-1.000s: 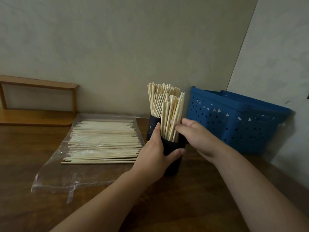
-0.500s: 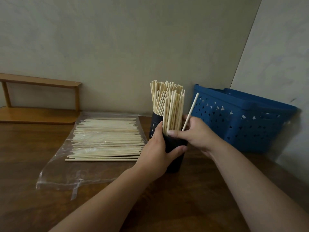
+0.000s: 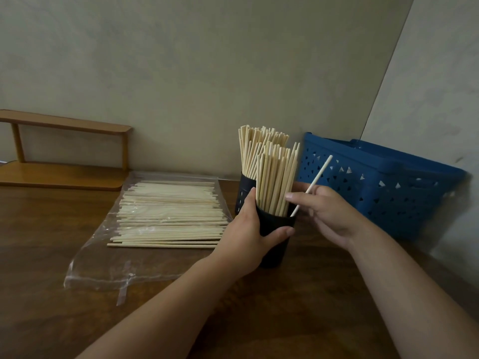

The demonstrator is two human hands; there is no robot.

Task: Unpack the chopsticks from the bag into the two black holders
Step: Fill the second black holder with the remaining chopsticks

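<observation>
Drawing back from the bundle, the right hand (image 3: 334,212) is now pinching a single pale wooden chopstick (image 3: 312,185) aslant beside the near black cylindrical holder (image 3: 275,238), which the left hand (image 3: 245,239) is gripping. More loose chopsticks (image 3: 168,216) are lying on the clear plastic bag (image 3: 103,268) toward the counter's (image 3: 298,320) left edge.

A dark brown wooden table (image 3: 259,320) with visible grain filled the foreground. Behind it stood a plain beige wall (image 3: 207,60), meeting a paler, faintly marbled wall (image 3: 440,86) at the right corner. A low wooden shelf (image 3: 64,151) sat at the left against the wall. The light was dim and even.
</observation>
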